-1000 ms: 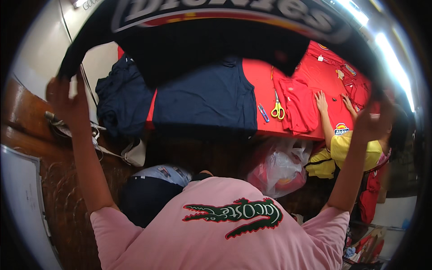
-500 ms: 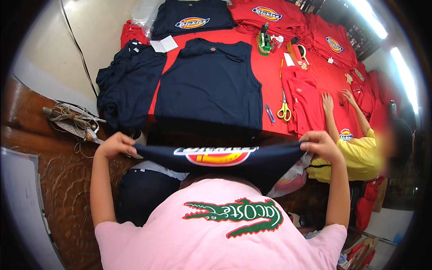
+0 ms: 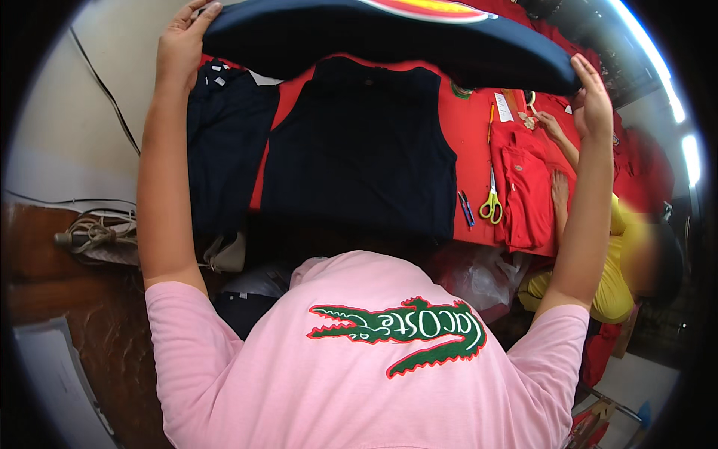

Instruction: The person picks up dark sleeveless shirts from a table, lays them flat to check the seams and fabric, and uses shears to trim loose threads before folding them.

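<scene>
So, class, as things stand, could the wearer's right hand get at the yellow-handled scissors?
Probably not yet: the right hand is occupied holding up one end of the dark garment. The yellow-handled scissors lie uncovered, so letting go would likely suffice.

Above the tabletop [image 3: 473, 168], the navy printed top [image 3: 411, 39] is held up by both ends, stretched wide; its red, yellow and white emblem [image 3: 437, 10] is partly out of view.

Tube lights [image 3: 658, 63] glaring, upper right; dark shadow beneath table [image 3: 471, 187]; fisheye edges bent, rim black.
</scene>
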Tool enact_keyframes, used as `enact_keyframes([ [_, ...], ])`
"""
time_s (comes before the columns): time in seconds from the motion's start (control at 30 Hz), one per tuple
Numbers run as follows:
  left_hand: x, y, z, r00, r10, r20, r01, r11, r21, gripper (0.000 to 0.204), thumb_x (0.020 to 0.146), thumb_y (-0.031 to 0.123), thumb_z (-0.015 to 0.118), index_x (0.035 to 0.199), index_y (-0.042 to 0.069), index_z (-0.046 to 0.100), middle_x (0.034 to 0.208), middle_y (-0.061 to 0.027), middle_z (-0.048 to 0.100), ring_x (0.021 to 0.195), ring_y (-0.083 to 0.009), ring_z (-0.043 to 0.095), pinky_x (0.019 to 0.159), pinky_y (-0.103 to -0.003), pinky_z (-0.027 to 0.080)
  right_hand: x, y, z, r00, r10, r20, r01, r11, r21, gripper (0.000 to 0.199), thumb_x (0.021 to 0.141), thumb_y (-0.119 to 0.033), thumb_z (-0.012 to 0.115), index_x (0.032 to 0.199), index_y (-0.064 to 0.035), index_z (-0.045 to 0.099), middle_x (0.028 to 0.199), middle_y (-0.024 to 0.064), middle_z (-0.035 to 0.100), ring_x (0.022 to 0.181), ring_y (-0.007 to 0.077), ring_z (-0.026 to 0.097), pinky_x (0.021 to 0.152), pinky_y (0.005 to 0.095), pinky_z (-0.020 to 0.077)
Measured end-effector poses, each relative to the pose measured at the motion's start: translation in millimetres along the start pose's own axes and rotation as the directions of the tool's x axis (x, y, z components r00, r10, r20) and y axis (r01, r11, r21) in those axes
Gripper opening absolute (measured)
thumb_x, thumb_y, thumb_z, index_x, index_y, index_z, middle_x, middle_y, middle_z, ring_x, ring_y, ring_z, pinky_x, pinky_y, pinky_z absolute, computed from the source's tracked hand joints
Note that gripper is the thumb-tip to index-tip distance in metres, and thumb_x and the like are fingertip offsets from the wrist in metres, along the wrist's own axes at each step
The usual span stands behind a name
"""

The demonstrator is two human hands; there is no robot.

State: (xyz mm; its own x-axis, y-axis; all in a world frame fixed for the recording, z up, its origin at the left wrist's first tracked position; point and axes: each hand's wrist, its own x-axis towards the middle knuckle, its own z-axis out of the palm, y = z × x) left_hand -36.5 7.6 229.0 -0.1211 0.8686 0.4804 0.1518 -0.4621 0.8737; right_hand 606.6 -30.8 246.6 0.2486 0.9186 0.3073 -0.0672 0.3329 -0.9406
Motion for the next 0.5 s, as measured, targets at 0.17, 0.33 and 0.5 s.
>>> enact_keyframes([
  [0.17,-49.7,-55.6,5.1,0.994,-0.062,0.094,0.029,0.947,0.320,0.028,0.100,0.019,0.071,0.122,0.002,0.076,0.110,-0.0043,0.074,0.105,-0.0115,0.064,0.098,-0.027,0.048,-55.9,94.6,16.2,0.990,0.139,-0.021,-0.140,0.974,-0.176,0.046,0.097,-0.016,0.077,0.136,0.0002,0.059,0.118,0.0083,0.069,0.106,0.0135,0.066,0.094,0.0273,0.0508],
  [0.33,-170.9,-157.1,-6.8,0.878,-0.451,0.158,0.407,0.879,0.247,0.026,0.098,0.011,0.072,0.122,0.002,0.075,0.101,-0.0003,0.071,0.093,-0.0071,0.062,0.086,-0.024,0.049,-179.7,205.3,11.6,0.900,0.401,-0.174,-0.429,0.885,-0.181,0.051,0.088,-0.003,0.082,0.134,-0.0007,0.059,0.087,-0.0042,0.056,0.081,0.0059,0.054,0.081,0.0211,0.0455],
  [0.5,-258.2,-194.3,-19.6,0.669,-0.737,0.093,0.656,0.645,0.392,0.032,0.093,0.009,0.078,0.124,0.002,0.074,0.083,0.0056,0.050,0.074,-0.0062,0.045,0.067,-0.023,0.040,-270.0,275.2,0.6,0.734,0.610,-0.300,-0.677,0.696,-0.241,0.052,0.083,0.004,0.082,0.130,-0.0006,0.061,0.082,-0.0067,0.054,0.073,0.0044,0.051,0.068,0.0199,0.0412],
])
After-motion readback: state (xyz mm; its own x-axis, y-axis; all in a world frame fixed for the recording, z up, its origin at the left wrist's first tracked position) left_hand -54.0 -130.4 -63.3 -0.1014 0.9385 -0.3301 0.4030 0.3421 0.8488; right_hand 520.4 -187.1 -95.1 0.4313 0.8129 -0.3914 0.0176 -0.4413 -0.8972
